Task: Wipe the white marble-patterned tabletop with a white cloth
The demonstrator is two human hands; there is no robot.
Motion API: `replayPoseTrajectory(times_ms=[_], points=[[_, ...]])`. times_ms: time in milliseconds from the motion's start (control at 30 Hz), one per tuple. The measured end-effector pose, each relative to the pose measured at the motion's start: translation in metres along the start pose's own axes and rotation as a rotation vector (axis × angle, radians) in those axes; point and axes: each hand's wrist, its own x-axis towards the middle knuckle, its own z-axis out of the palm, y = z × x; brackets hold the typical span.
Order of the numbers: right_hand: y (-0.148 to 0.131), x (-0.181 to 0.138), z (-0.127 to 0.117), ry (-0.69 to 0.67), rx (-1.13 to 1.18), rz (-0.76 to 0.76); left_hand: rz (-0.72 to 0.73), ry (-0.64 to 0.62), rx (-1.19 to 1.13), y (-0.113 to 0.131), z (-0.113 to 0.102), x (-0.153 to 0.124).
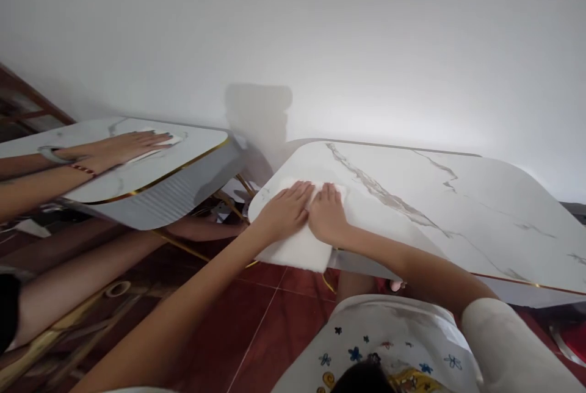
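Side by side, my left hand (pixel 286 213) and my right hand (pixel 327 217) lie flat with fingers stretched out on a white cloth (pixel 300 246). The cloth covers the near left corner of a white marble-look table top (pixel 458 210) with grey veins and a gold edge, and part of it hangs over the rim. Neither hand grips the cloth; both palms rest on it.
To the left, another person's hand (pixel 121 149) with a wristband lies flat on a cloth on a second marble table (pixel 174 179). More bare limbs show lower left. Red floor tiles (pixel 260 326) lie below, gold table legs (pixel 229 201) between the tables, a white wall (pixel 320 33) behind.
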Motion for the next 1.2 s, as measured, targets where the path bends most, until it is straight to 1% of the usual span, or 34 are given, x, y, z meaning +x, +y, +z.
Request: replayPoseTrajectory(times_ms=[67, 133, 200, 267, 400, 467, 700, 900, 1067, 1133, 1200], points=[[-0.027, 0.025, 0.002, -0.041, 0.042, -0.003, -0.073, -0.007, -0.022, -0.03, 0.004, -0.016], [-0.048, 0.045, 0.005, -0.063, 0.085, 0.03, -0.081, 0.011, -0.071, -0.056, 0.01, -0.024], [-0.06, 0.061, 0.011, -0.062, 0.133, 0.067, -0.053, 0.035, -0.117, -0.076, 0.014, -0.023], [-0.061, 0.073, 0.02, -0.033, 0.166, 0.086, -0.039, 0.048, -0.148, -0.092, 0.019, -0.014], [-0.042, 0.096, 0.038, 0.113, 0.15, 0.067, -0.006, 0.045, -0.178, -0.115, 0.028, 0.02], [-0.03, 0.111, 0.044, 0.149, 0.125, 0.052, -0.004, 0.054, -0.192, -0.125, 0.035, 0.038], [0.004, 0.163, 0.05, 0.175, 0.091, 0.051, -0.034, 0.052, -0.238, -0.153, 0.054, 0.094], [0.026, 0.194, 0.05, 0.172, 0.095, 0.065, -0.103, 0.065, -0.285, -0.17, 0.067, 0.138], [0.034, 0.214, 0.047, 0.199, 0.079, 0.093, -0.086, 0.089, -0.299, -0.179, 0.072, 0.167], [0.035, 0.224, 0.046, 0.182, 0.07, 0.119, -0.084, 0.087, -0.312, -0.18, 0.072, 0.177], [0.038, 0.234, 0.046, 0.155, 0.066, 0.175, -0.079, 0.077, -0.316, -0.182, 0.071, 0.188]])
